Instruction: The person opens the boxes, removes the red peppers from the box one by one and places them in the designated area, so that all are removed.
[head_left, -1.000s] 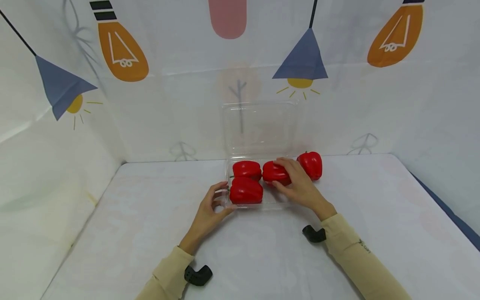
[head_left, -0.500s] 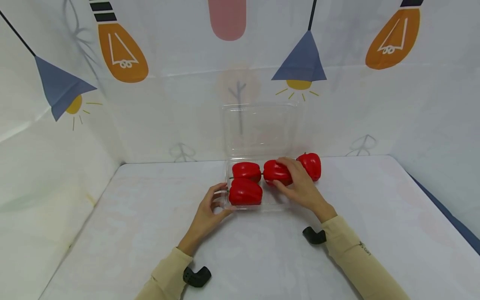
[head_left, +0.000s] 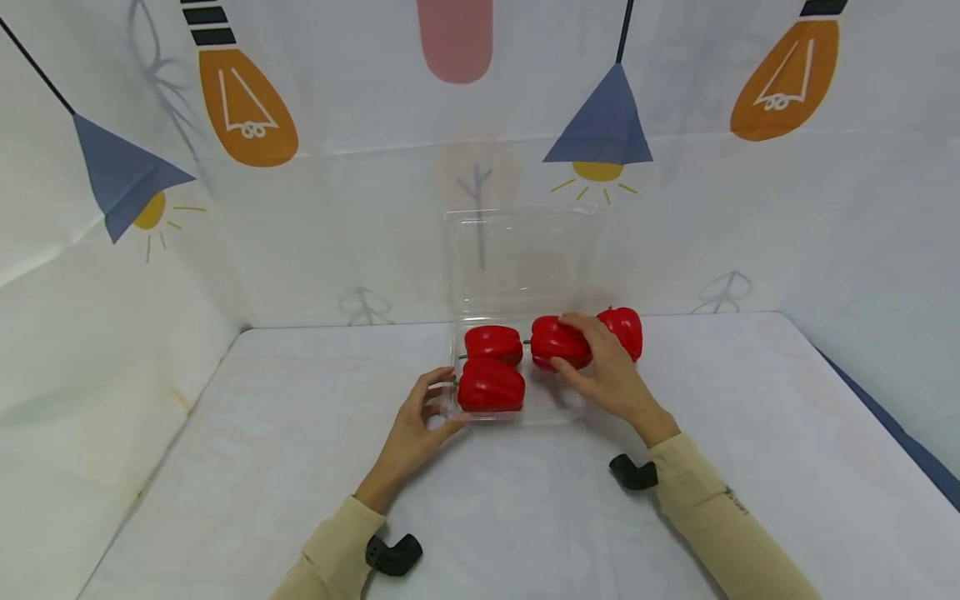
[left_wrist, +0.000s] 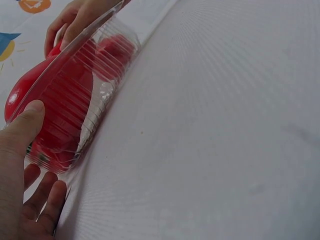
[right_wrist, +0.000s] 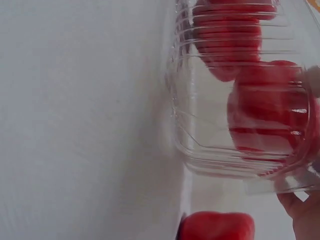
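Observation:
A clear plastic clamshell box (head_left: 551, 414) stands on the table, its lid (head_left: 525, 258) raised behind it. Two red bell peppers lie in its left half, a rear pepper (head_left: 492, 343) and a front pepper (head_left: 491, 385). My left hand (head_left: 415, 429) holds the box's left front corner, thumb (left_wrist: 31, 122) on the front rim and fingers by the end wall. With my right hand (head_left: 617, 379) I grip another red bell pepper (head_left: 558, 343) in the rear right of the box, its stem pointing left. Outside, right of the box, sits one more bell pepper (head_left: 624, 329), partly behind my hand.
A white cloth covers the table (head_left: 517, 517). Behind it hangs a white fabric wall (head_left: 360, 225) printed with lamps and bulbs, close to the raised lid. Black curved pieces (head_left: 395, 555) are at both wrists.
My right hand has shifted slightly right with its pepper, widening the gap to the rear left pepper. The left hand keeps its hold on the box.

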